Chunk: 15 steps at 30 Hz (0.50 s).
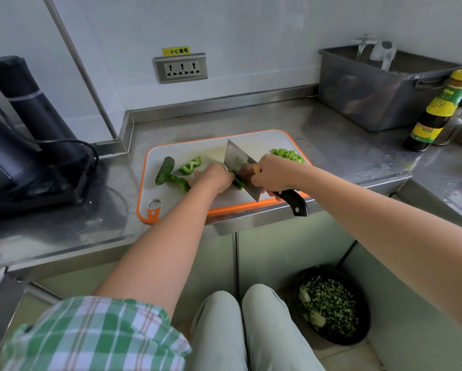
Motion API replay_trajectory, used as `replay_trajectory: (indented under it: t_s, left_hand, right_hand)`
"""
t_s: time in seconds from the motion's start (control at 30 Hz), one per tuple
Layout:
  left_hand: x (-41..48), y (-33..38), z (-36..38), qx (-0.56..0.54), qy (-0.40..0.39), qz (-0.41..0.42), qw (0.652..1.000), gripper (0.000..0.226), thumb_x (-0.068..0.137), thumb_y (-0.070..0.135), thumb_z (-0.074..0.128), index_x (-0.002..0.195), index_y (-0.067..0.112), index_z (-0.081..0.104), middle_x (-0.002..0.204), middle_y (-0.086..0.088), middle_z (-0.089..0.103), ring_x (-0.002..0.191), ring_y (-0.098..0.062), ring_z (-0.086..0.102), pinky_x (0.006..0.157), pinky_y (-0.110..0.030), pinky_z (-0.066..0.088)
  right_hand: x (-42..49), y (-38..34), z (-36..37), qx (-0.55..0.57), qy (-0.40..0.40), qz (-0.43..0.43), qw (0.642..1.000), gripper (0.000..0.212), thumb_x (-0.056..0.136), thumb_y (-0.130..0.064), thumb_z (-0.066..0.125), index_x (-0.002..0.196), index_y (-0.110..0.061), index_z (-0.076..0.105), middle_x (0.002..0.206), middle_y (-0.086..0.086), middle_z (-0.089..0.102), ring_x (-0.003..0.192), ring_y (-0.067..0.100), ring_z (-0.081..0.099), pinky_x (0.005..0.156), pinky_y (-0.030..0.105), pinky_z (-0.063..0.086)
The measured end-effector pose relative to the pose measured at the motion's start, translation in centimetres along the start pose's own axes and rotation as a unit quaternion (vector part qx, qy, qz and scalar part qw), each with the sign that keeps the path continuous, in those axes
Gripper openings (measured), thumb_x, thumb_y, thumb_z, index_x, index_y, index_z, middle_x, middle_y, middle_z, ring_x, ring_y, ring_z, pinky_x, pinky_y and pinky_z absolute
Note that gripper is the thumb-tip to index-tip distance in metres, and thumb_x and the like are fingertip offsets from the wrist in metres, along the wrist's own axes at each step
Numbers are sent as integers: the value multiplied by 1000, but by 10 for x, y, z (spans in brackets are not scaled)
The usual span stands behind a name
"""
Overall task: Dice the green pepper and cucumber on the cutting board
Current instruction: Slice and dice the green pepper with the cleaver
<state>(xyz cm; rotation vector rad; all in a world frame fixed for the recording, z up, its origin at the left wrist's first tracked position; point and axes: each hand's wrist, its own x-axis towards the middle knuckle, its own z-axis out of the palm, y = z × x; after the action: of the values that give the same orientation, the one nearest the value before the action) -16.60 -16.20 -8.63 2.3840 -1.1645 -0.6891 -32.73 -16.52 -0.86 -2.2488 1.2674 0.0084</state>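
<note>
A white cutting board [187, 153] with an orange rim lies on the steel counter. My right hand [274, 174] grips the black handle of a cleaver [237, 163], blade down on the board. My left hand [215, 178] holds a green pepper piece [238, 182] with curled fingers right against the blade. A cucumber piece [165, 170] lies at the board's left. Two more pepper pieces [189, 166] [181, 181] lie between it and my left hand. A pile of diced pepper [288, 155] sits at the board's far right.
A black appliance [24, 135] with a cord stands left of the board. A grey plastic tub [379, 92] and a dark sauce bottle [438, 111] stand at the back right. On the floor a bin [331, 306] holds green scraps. The board hangs near the counter's front edge.
</note>
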Motion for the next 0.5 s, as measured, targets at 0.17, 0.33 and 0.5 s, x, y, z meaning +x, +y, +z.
replay_trajectory:
  t_s: [0.17, 0.33, 0.5]
  left_hand:
    - [-3, 0, -2, -9, 6, 0, 1000, 37, 81, 45, 50, 98, 16, 65, 106, -14, 63, 110, -35, 54, 97, -44, 46]
    - [-5, 0, -3, -19, 12, 19, 1000, 56, 70, 55, 47, 99, 11, 66, 106, -18, 65, 107, -35, 58, 91, -41, 47]
    - [-8, -6, -5, -32, 45, 41, 998, 43, 82, 44, 54, 90, 4, 65, 90, -20, 65, 91, -37, 62, 66, -32, 41]
  right_hand:
    - [6, -1, 16, -25, 30, -13, 999, 25, 89, -9, 44, 64, -7, 40, 56, 8, 53, 46, 20, 49, 47, 26, 41]
    - [13, -4, 23, -61, 80, -4, 995, 28, 88, -14, 47, 63, -12, 34, 60, 5, 46, 58, 24, 48, 49, 23, 34]
    - [25, 0, 25, 11, 85, 20, 996, 18, 87, -10, 46, 70, -6, 45, 58, 7, 54, 51, 25, 55, 47, 23, 42]
